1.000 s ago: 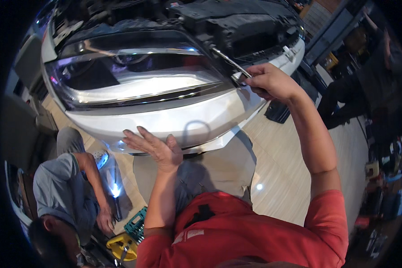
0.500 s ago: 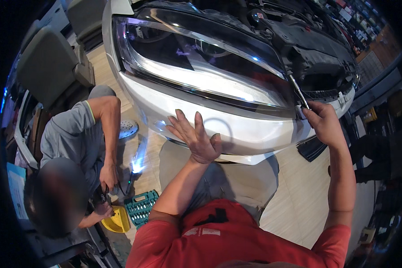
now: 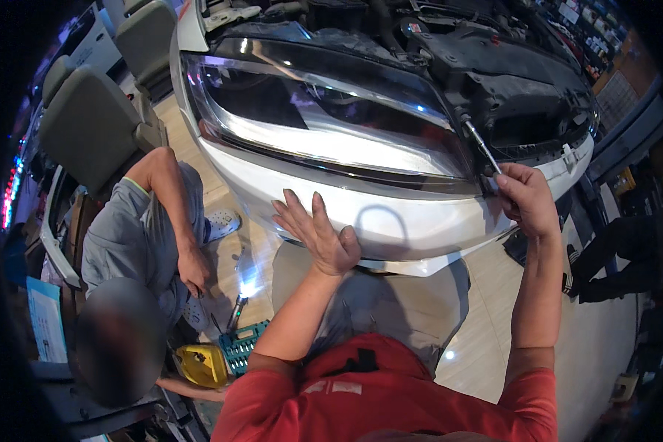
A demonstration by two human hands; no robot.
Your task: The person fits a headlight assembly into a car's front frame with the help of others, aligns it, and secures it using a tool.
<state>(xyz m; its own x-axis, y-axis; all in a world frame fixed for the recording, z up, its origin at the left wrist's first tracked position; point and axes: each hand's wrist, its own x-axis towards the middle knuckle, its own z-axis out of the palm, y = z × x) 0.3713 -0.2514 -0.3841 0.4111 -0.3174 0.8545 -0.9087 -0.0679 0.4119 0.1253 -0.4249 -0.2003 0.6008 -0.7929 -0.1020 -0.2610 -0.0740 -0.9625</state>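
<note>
Since half a second ago the right hand (image 3: 527, 200) has drawn a little lower and nearer the middle right of the frame, and the whole car front has swung closer and larger; the left hand (image 3: 318, 234) has slid slightly down the bumper.

Head view: the right hand's fingers are curled tight round the grip of a long screwdriver (image 3: 481, 146), whose shaft runs up and to the left, its tip set into the dark bracket at the inner corner of the headlight (image 3: 324, 121). The left hand lies flat on the white bumper (image 3: 420, 221), centre of frame, fingers spread and pressing, holding nothing. By the look of it, a fastener beside the lamp is being worked while the bumper skin is steadied; the next move would call for keeping the shaft in line with that fastener and the palm firm.

Room is tight at the tip: black engine-bay parts (image 3: 538, 96) crowd the upper right, and the lamp's edge sits just beside the shaft. Below the bumper the pale floor (image 3: 604, 346) is open at lower right. At lower left another person in a grey shirt (image 3: 121, 236) crouches near a yellow tool (image 3: 202, 365) and a teal bit case (image 3: 241, 345), well apart from both hands.
</note>
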